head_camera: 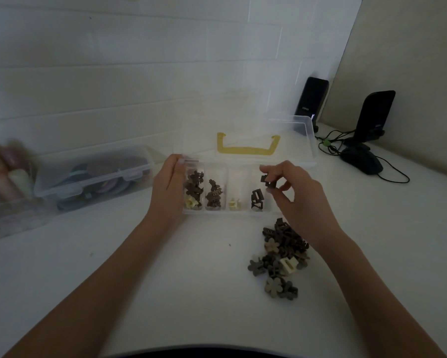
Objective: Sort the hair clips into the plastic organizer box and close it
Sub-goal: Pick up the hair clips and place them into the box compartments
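Note:
A clear plastic organizer box [229, 213] stands open on the white table, its lid [307, 135] with a yellow handle tilted back. Several compartments hold brown, cream and dark clips. My left hand [169, 187] rests against the box's left end, gripping it. My right hand [294, 192] pinches a dark square hair clip [266, 181] above the rightmost compartment, where similar dark clips [256, 200] lie. A pile of loose hair clips [282, 257], brown, grey and cream, lies on the table in front of the box, under my right wrist.
A closed clear storage box [93, 177] with colourful contents sits to the left, beside blurred pale bottles [3, 174]. At the back right stand two black speakers [311, 104], a black mouse [362, 161] and cables. A tiled wall runs behind.

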